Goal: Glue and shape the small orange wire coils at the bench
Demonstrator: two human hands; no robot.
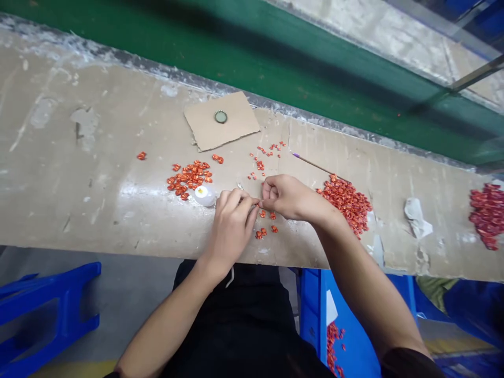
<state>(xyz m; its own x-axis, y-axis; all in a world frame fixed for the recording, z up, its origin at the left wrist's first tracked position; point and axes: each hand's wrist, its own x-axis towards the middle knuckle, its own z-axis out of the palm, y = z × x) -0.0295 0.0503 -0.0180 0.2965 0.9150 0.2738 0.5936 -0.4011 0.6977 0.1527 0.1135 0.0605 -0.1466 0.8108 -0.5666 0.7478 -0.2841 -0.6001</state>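
My left hand and my right hand meet over the worn bench top, fingertips pinched together on something too small to make out. Several small red-orange pieces lie right under the hands. A bigger pile of the same pieces lies to the left, beside a small white round container. Another heap sits just right of my right wrist. More pieces are scattered beyond the hands.
A cardboard scrap with a bottle cap lies at the back. A thin stick lies behind my right hand. Crumpled paper and a further red heap are at right. Blue stools stand below.
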